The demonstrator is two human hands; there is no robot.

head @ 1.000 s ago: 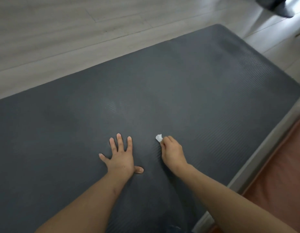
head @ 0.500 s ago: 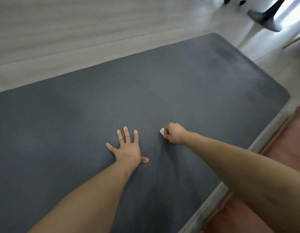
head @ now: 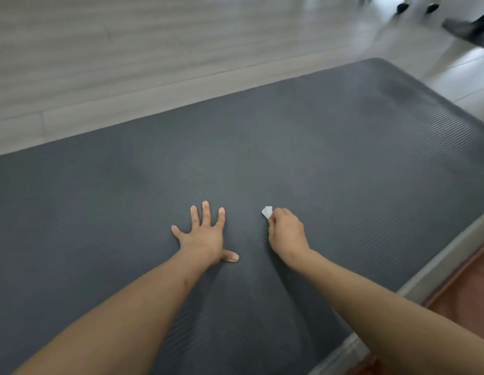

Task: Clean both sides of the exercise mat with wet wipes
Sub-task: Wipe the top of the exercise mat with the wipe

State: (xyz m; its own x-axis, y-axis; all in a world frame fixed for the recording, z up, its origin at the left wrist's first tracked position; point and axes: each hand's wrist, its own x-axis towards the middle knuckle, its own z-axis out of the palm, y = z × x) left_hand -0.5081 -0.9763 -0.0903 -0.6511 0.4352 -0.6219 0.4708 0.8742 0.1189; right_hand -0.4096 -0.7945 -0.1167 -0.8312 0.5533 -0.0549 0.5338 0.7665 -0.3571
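Fingers [head: 276, 212] of my right hand [head: 288, 235] pinch a small white wet wipe [head: 267, 212] against the mat.
I see my left hand [head: 204, 236] flat with fingers spread, pressing the dark grey exercise mat [head: 343, 163], which lies on the pale wood floor [head: 127, 63]; a reddish cushion [head: 468, 296] sits just beside its right edge.

We see the dark grey ribbed exercise mat [head: 303, 158] lying flat, running from the left edge to upper right; a small crumpled white wet wipe [head: 267, 212] sits just right of centre.
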